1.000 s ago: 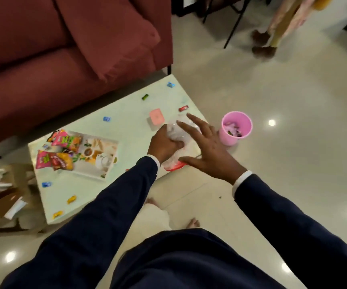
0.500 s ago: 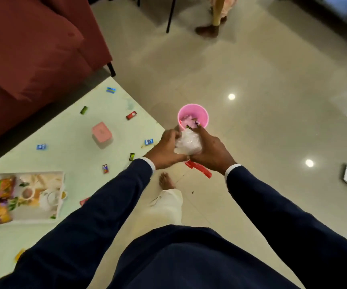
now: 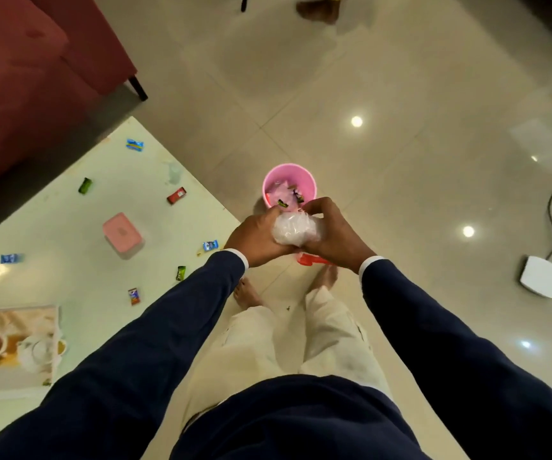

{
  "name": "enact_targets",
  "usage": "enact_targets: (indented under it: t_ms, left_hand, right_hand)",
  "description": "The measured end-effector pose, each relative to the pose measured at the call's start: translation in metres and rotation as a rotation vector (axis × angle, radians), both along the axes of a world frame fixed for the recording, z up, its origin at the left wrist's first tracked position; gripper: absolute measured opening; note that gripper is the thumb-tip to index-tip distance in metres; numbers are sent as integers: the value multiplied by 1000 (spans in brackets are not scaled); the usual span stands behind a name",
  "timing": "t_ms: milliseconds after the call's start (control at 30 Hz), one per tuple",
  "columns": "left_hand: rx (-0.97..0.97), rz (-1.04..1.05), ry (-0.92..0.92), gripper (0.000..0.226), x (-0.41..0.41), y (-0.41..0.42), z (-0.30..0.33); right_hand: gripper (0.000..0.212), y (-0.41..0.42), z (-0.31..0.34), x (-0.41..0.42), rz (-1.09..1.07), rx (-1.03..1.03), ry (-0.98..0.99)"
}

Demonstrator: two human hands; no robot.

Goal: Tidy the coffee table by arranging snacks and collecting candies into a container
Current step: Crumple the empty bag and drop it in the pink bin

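Observation:
A crumpled clear plastic bag (image 3: 294, 231) is held between both hands, off the table's corner. My left hand (image 3: 254, 239) grips its left side and my right hand (image 3: 332, 232) curls round its right side and top. A red strip (image 3: 311, 259) pokes out below the hands. Just beyond them a pink bucket (image 3: 307, 180) stands on the floor with several wrappers inside. The pale green coffee table (image 3: 68, 247) at the left carries several scattered candies, such as a red one (image 3: 176, 195) and a blue one (image 3: 210, 245), plus a closed pink box (image 3: 122, 231).
A picture tray (image 3: 15, 346) lies at the table's near left. A red sofa (image 3: 28, 71) stands behind the table. A white device (image 3: 541, 276) with a cable sits on the glossy floor at the right. Another person's feet (image 3: 317, 8) show at the top.
Both hands lifted the plastic bag off the table's corner and carried it right, close over the pink bucket. My view swung right and down with them.

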State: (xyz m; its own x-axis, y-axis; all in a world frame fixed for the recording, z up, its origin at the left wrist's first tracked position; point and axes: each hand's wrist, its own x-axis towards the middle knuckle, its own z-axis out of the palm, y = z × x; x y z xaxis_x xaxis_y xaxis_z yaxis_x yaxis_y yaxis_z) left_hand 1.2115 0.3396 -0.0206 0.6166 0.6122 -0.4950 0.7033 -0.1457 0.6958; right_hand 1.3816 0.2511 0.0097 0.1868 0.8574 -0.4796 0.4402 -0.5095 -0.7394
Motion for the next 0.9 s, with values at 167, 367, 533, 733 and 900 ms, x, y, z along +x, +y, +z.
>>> enact_targets:
  t_ms: [167,367,533,733,900]
  left_hand:
    - [157,299,207,55,18,28,-32]
    - [100,527,139,45,81,31,-85]
    - [-393,771,-193,49,127,40,-161]
    - [-270,444,182,57,167,81,-267]
    - [-84,244,322,57,165,104,-316]
  right_hand:
    - [52,27,-29,38,-55,-6,-209]
    - [78,70,-105,56,-146,-271,324]
    - [67,107,-191,107,-119,-207,345]
    - [61,157,-318,159,200,-183,-177]
    - [53,188,-398,177,483,-159,-664]
